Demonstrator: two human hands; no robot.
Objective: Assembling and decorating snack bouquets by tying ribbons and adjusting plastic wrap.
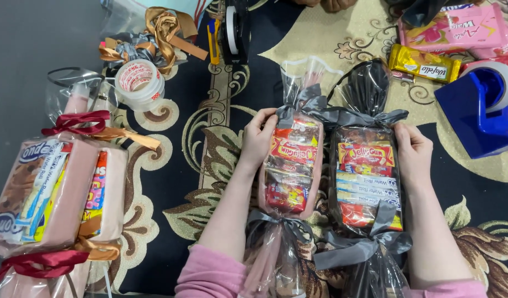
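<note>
At centre we see two cellophane snack parcels side by side, the pink-backed parcel (pixel 291 165) left of the black-backed parcel (pixel 367 176). Far right lie a gold wafer pack (pixel 424 63) and a pink wafer pack (pixel 458 27); near left, two ribboned pink parcels (pixel 55 193).

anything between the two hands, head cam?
Two cellophane-wrapped snack bundles tied with grey ribbon, side by side: the left hand holds the pink-lined bundle, the right hand the dark-lined bundle. Nothing else lies between, in the head view.
</note>
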